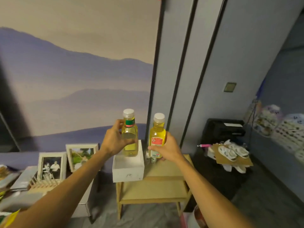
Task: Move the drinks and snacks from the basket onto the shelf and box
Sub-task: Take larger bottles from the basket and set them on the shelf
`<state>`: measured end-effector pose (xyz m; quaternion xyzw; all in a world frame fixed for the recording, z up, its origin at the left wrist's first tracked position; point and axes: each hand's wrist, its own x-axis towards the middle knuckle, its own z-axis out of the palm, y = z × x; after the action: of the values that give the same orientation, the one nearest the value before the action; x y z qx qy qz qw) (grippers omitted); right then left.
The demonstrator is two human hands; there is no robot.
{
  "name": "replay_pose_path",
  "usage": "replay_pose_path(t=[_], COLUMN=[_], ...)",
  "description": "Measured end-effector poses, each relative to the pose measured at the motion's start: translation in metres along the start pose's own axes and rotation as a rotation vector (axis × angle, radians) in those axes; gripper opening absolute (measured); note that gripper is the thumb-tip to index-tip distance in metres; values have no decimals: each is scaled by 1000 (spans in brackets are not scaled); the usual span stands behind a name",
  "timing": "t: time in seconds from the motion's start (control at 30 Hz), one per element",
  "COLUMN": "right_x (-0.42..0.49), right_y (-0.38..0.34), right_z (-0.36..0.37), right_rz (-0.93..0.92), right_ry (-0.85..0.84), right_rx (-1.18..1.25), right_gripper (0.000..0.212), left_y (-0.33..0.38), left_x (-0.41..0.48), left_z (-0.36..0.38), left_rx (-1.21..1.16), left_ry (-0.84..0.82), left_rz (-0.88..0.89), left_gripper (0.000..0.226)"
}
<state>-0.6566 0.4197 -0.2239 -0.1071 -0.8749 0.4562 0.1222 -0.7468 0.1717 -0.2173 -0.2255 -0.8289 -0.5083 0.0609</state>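
Head view shows the left grip (115,139) curled around an upright bottle (130,145), its base directly over the open white box (128,170). The right grip (166,149) wraps a second bottle (157,139), also upright, above the wooden shelf (166,168) just beside the box.

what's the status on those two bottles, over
Left hand grips green-band bottle, over white box. Right hand grips red-label bottle, over wooden shelf. Small item on shelf beside box, unclear.
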Motion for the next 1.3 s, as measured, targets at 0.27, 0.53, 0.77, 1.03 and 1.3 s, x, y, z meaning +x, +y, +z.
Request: replay_pose_path(t=[0.27,0.53,0.77,1.03,1.3], right_x=[68,130,167,190,203], right_y=[94,196,302,435,472], right_z=[-16,5,54,145,207], right_rz=[93,197,268,317,279], right_ry=[78,-27,-124,-149,-112], right_rx=[58,107,109,173,209], right_gripper=[79,76,79,88,85], left_y=[-36,-101,-168,-269,-328], left_x=[70,105,90,71,62], left_z=[107,200,287,395,420], left_rx=[-10,12,93,118,92], left_ry=[-59,-118,-68,101,204], left_rz=[-97,-269,-410,-553,-587], left_gripper=[87,87,82,73,74])
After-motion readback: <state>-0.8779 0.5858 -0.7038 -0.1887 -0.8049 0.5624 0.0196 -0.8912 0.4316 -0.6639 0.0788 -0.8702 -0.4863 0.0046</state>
